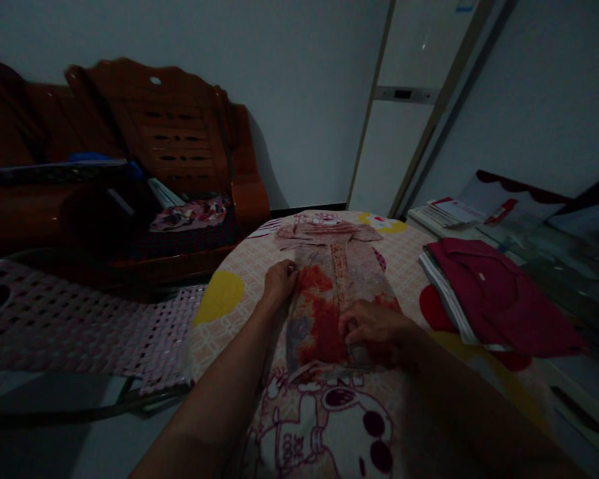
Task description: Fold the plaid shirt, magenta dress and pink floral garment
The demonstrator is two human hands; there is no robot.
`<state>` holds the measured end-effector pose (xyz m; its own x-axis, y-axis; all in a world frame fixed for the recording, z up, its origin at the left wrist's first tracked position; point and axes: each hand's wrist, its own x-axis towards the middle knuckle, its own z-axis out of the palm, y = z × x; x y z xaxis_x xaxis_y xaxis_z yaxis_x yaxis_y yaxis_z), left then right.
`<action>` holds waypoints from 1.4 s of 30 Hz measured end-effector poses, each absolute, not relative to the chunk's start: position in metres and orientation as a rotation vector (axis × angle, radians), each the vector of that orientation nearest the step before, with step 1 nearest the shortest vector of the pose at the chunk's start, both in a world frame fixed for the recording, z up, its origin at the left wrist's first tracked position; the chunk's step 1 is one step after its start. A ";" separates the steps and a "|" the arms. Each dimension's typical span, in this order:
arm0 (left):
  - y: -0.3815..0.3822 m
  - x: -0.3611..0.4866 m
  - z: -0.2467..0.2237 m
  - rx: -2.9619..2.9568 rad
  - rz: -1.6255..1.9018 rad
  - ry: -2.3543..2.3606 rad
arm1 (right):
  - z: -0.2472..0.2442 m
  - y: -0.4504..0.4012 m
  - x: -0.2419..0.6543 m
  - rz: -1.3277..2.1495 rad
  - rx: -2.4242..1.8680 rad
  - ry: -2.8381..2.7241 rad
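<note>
A short-sleeved shirt, greyish with red-orange patches and a patterned strip down its middle, lies spread on a round table under a printed cloth. Its sleeves point away from me. My left hand is closed at the shirt's left side edge, fingertips pinched on the fabric. Over the lower middle, right of the red patch, my right hand has curled fingers pinching the shirt's cloth. The dim light hides the exact grip of both hands. Near me, the tablecloth shows a cartoon dog figure.
Folded clothes with a magenta garment on top are stacked at the table's right. Beyond them is a glass-topped surface with papers. A woven chair stands left, a wooden bench behind it, and a tall white appliance against the wall.
</note>
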<state>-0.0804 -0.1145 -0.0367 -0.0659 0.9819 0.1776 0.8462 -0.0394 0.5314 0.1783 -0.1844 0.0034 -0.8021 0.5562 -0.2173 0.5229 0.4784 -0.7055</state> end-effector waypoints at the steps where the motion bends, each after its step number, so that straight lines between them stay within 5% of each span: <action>1: -0.116 -0.079 -0.036 1.945 0.750 1.985 | 0.000 -0.190 0.178 1.229 -0.988 -2.702; 12: -0.120 -0.074 -0.033 1.930 0.717 1.980 | -0.013 -0.218 0.167 1.009 -0.942 -2.660; 28: -0.129 -0.063 -0.031 2.236 0.985 1.746 | -0.008 -0.217 0.180 1.605 -1.093 -2.356; 33: -0.145 -0.037 -0.039 2.570 0.588 1.260 | -0.018 -0.209 0.182 1.368 -1.090 -2.419; 42: -0.137 -0.027 -0.051 2.592 0.459 1.608 | -0.010 -0.205 0.183 1.153 -1.381 -2.364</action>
